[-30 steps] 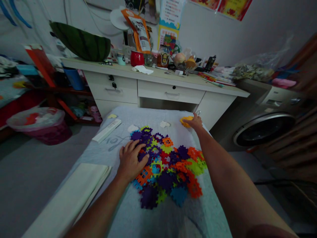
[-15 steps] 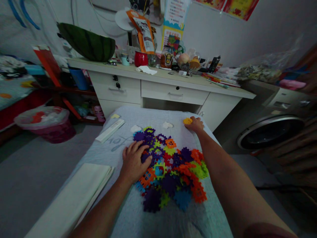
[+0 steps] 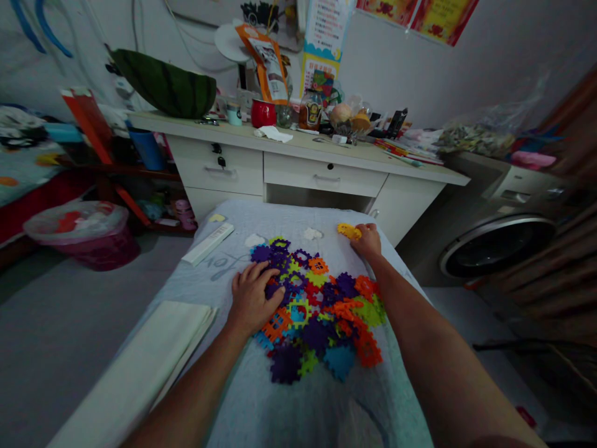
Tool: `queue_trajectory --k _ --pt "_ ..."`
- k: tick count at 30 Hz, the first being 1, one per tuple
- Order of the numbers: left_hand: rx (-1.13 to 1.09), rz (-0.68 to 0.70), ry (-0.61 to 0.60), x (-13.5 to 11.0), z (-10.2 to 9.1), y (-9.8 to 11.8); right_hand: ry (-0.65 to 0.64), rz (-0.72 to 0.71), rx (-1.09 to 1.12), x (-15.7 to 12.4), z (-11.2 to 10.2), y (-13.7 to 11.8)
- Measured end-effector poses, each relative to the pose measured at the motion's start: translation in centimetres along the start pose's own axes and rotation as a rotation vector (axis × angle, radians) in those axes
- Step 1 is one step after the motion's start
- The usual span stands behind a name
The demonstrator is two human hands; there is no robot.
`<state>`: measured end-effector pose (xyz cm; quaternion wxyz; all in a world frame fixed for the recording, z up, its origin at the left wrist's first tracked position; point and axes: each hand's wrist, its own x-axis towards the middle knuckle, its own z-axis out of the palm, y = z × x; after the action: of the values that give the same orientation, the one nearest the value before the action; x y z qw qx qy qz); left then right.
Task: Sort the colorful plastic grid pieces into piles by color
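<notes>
A heap of flat interlocking plastic pieces (image 3: 321, 311) in purple, orange, green, blue and red lies on a pale cloth-covered table (image 3: 280, 404). My left hand (image 3: 252, 300) rests flat on the heap's left side, fingers spread over purple and orange pieces. My right hand (image 3: 367, 239) is stretched to the table's far right corner, its fingers closed on a yellow piece (image 3: 349, 231) that sticks out to the left.
A long white remote-like bar (image 3: 208, 243) and small white scraps (image 3: 311, 234) lie at the table's far end. Folded cream cloth (image 3: 153, 351) lies at the left edge. Beyond stand a cluttered white desk (image 3: 298, 168), a washing machine (image 3: 499, 242) and a pink bin (image 3: 79, 233).
My right hand has drawn back slightly from the far corner with the yellow piece in its fingers. My left hand has stayed on the heap.
</notes>
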<state>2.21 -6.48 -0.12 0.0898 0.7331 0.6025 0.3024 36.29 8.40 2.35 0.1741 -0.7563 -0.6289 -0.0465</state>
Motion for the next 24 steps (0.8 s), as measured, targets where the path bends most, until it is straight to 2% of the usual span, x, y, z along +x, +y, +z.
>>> queue_trajectory --k 4,7,13,16,18,20,21,22,24 --pt "0.0 0.01 0.014 0.0 0.0 0.0 -0.014 -0.026 0.072 -1.2 -0.8 -0.5" --pt "-0.007 0.011 0.025 0.0 0.0 0.0 -0.028 -0.111 0.166 -2.3 -2.0 -1.4" --pt "-0.017 0.016 0.029 0.0 0.1 -0.2 -0.232 -0.541 0.429 -7.1 -5.5 -5.7" --pt "-0.025 0.019 0.023 0.0 0.1 -0.2 -0.338 -0.683 0.594 -10.0 -7.1 -8.2" --pt "-0.029 0.015 0.017 0.1 0.1 -0.3 -0.437 -0.741 0.654 -10.7 -7.6 -9.0" --pt "-0.033 0.015 0.015 0.1 0.1 -0.3 -0.482 -0.71 0.662 -10.0 -7.4 -8.9" --pt "-0.033 0.016 0.014 0.1 0.2 -0.4 -0.459 -0.658 0.638 -9.1 -7.0 -8.4" --pt "-0.033 0.019 0.016 0.1 0.2 -0.4 -0.413 -0.579 0.599 -7.9 -6.4 -7.8" --pt "-0.031 0.023 0.02 0.0 0.3 -0.5 -0.242 -0.405 0.429 -5.2 -4.7 -6.0"
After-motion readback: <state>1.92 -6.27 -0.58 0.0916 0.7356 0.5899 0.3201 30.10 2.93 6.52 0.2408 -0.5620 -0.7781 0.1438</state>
